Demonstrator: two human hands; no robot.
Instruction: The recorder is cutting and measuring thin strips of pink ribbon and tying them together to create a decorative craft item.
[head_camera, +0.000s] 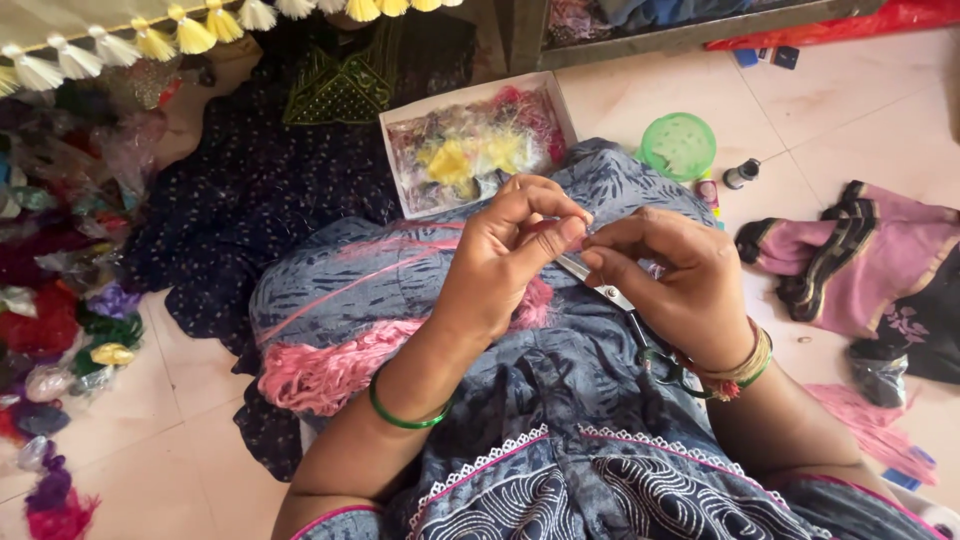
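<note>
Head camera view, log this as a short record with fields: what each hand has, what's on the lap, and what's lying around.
left hand: left hand pinches a tuft of pink thread at its fingertips
right hand: right hand meets the left at the fingertips, scissors beneath its palm
lap: pink thread bundle on blue patterned cloth
behind hands: white box of mixed thread scraps
floor right: green round lid, small bottle
top left: row of tassels

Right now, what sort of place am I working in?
Probably a home craft spot on a tiled floor: pink thread bundle on the lap, box of thread scraps, tassel trim.
</note>
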